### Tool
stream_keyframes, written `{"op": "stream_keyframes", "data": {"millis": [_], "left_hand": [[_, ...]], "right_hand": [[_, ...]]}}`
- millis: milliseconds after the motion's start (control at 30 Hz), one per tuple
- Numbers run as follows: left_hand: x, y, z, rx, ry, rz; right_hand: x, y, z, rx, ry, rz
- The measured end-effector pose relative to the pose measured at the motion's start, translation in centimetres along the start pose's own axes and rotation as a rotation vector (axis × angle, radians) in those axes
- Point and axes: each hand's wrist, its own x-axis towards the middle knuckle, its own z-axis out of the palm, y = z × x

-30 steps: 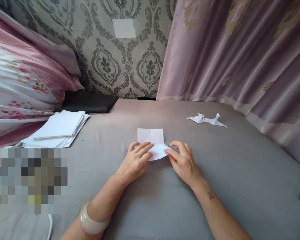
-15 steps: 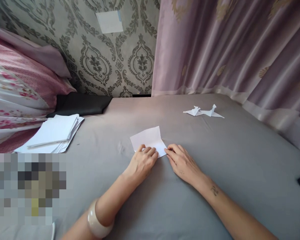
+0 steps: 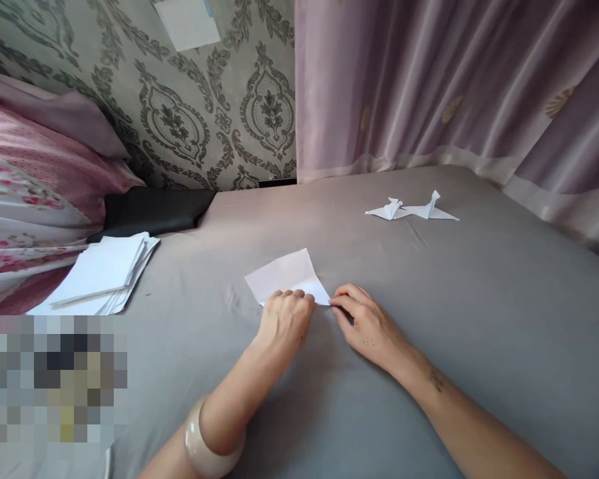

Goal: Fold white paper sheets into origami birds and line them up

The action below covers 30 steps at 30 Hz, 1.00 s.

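A white sheet of paper (image 3: 283, 271) with a crease across it lies on the grey cloth in front of me, turned at a slant. My left hand (image 3: 288, 318) rests on its near edge with the fingers curled under, knuckles up, so the fingertips are hidden. At the paper's right corner, the thumb and forefinger of my right hand (image 3: 362, 316) pinch the tip. Two folded white paper birds (image 3: 392, 209) sit side by side farther back on the right, apart from both hands.
A stack of white paper (image 3: 102, 266) lies at the left, near a black folded item (image 3: 154, 209). Pink floral fabric (image 3: 34, 186) hangs on the left and a mauve curtain (image 3: 404, 86) on the right. A blurred-out patch covers the lower left.
The paper has turned counterclockwise, its right corner coming toward me. My left hand's fingers have curled in over its near edge. My right hand stays at the right corner. The view has shifted.
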Motion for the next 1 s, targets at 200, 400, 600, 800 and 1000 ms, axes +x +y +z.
{"op": "stream_keyframes", "data": {"millis": [200, 400, 600, 800, 1000], "left_hand": [[-0.1, 0.7, 0.8, 0.030, 0.072, -0.041], [0.0, 0.3, 1.3, 0.007, 0.091, -0.033], [0.4, 0.3, 1.6, 0.007, 0.061, -0.025], [0.2, 0.3, 2.2, 0.031, 0.184, -0.016], [0.2, 0.2, 2.4, 0.023, 0.191, -0.025]], "right_hand": [[0.0, 0.2, 0.1, 0.017, 0.011, 0.035], [0.5, 0.1, 0.3, 0.024, 0.034, 0.096], [1.1, -0.3, 0.7, 0.035, 0.061, 0.226], [1.6, -0.4, 0.9, 0.069, 0.065, 0.318], [1.9, -0.4, 1.0, 0.082, 0.037, 0.355]]}}
